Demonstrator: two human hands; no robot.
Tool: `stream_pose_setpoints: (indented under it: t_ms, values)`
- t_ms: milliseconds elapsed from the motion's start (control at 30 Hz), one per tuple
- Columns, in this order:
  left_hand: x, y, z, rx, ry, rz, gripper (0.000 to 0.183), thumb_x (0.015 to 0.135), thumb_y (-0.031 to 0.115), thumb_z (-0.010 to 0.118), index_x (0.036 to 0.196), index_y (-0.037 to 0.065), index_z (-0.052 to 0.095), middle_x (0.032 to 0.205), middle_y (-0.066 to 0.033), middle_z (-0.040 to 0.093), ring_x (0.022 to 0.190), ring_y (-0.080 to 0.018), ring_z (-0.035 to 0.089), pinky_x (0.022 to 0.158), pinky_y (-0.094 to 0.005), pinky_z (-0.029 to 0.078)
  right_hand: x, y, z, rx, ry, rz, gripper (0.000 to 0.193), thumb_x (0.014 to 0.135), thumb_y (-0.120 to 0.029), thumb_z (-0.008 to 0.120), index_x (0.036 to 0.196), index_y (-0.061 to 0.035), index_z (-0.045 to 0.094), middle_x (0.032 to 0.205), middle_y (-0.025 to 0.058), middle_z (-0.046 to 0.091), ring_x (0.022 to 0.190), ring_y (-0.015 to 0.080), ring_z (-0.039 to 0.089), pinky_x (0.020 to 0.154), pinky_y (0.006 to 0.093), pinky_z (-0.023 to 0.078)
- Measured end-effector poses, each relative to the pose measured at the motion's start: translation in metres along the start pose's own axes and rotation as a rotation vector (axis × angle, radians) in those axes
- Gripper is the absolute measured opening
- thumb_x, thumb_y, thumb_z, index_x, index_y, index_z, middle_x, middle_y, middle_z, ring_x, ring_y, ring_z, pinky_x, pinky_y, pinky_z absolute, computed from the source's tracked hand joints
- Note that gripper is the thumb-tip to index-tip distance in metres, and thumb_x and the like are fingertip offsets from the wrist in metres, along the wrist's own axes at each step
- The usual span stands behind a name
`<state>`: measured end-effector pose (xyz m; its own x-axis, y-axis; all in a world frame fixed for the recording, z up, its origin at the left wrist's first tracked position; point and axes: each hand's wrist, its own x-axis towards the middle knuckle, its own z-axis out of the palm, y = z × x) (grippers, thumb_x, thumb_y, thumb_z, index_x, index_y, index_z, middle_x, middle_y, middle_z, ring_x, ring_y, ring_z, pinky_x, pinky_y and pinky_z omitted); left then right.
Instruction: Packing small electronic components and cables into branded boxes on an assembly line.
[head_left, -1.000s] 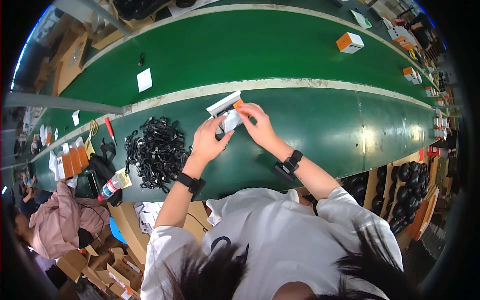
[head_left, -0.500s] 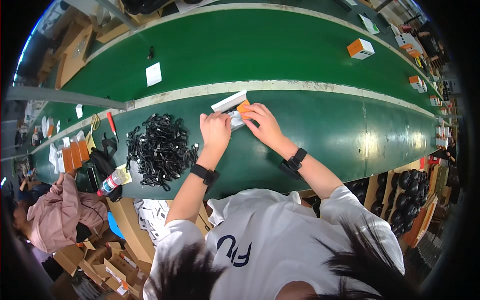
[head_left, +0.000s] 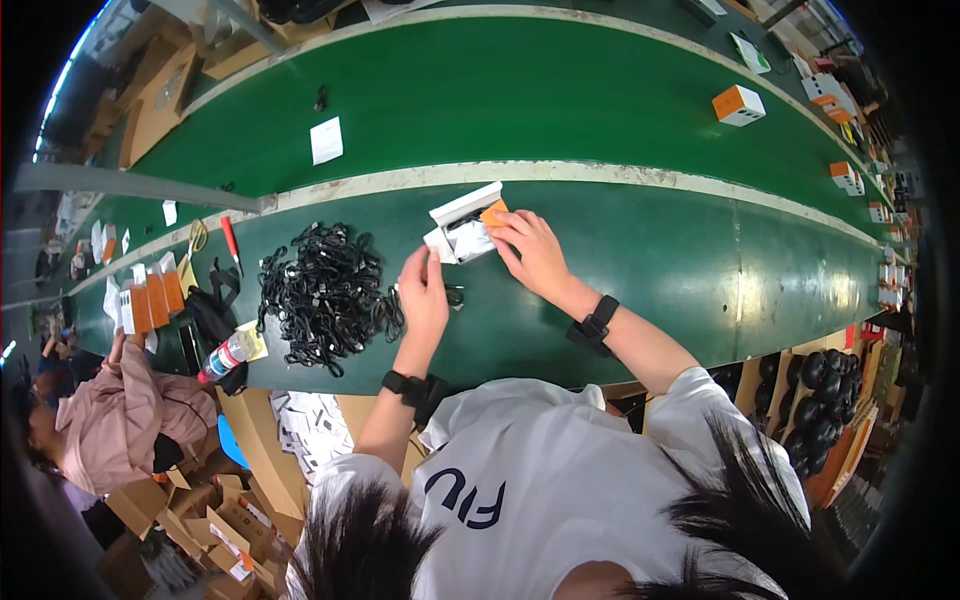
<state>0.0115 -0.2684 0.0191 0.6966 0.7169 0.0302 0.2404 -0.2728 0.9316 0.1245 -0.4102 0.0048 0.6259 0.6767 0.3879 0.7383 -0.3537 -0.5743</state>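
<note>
A small white and orange box lies opened on the dark green worktop, its long white flap raised on the far side. Inside shows a white, shiny wrapped item. My right hand grips the box's orange end, fingers over the edge. Beside its near-left corner is my left hand, fingers curled and tips by the white end flap. From under that palm pokes the end of a black cable; the rest of it is hidden. Left of this hand lies a big pile of black cables.
At left are a red-handled tool, scissors, a plastic bottle and orange-white boxes. A pale ledge separates the worktop from a green belt carrying another box. A person in pink sits at left.
My left hand has drawn back from the box toward me, uncovering its near-left flap and contents. A cable end now shows beside that hand. My right hand stays on the box.
</note>
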Motion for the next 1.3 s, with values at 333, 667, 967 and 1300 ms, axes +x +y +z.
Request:
stream_pose_setpoints:
  t_ms: [333,667,967,1300]
  values:
    - [0.017,-0.009,0.018,0.418,-0.102,0.358,0.019,0.073,0.017,0.067,0.090,0.009,0.064,0.061,-0.0049,0.045,0.059,-0.0207,0.044,0.059,-0.0329,0.035,0.002,0.000,0.000,0.028,-0.003,-0.042,0.017,0.078,-0.012,0.060,0.093,-0.0042,0.058,0.104,0.0066,0.056,0.095,0.0253,0.049,0.082,0.0355,0.040]
    - [0.023,-0.030,0.025,0.167,-0.044,0.184,0.040,0.061,0.010,0.075,0.098,0.010,0.060,0.067,-0.0015,0.049,0.059,-0.0183,0.042,0.062,-0.0292,0.034,0.028,0.008,-0.002,0.452,-0.010,0.305,0.031,0.071,-0.002,0.061,0.101,-0.0045,0.056,0.105,0.0102,0.053,0.089,0.0298,0.054,0.070,0.0375,0.047]
    - [0.025,0.004,-0.002,0.327,-0.366,0.457,0.048,0.066,0.025,0.075,0.109,0.008,0.060,0.074,-0.0045,0.057,0.066,-0.0189,0.050,0.066,-0.0312,0.035,0.022,0.024,-0.030,0.422,-0.342,0.036,0.035,0.070,-0.005,0.066,0.105,-0.0116,0.062,0.126,0.0092,0.046,0.115,0.0272,0.043,0.095,0.0368,0.038]
    - [0.036,-0.017,-0.001,0.458,-0.357,0.733,0.042,0.071,0.018,0.069,0.111,0.010,0.059,0.068,-0.0048,0.049,0.062,-0.0215,0.045,0.061,-0.0322,0.035,0.014,0.035,-0.012,0.319,-0.244,-0.156,0.030,0.072,-0.010,0.068,0.101,-0.0117,0.063,0.130,0.0107,0.042,0.116,0.0312,0.042,0.091,0.0384,0.042]
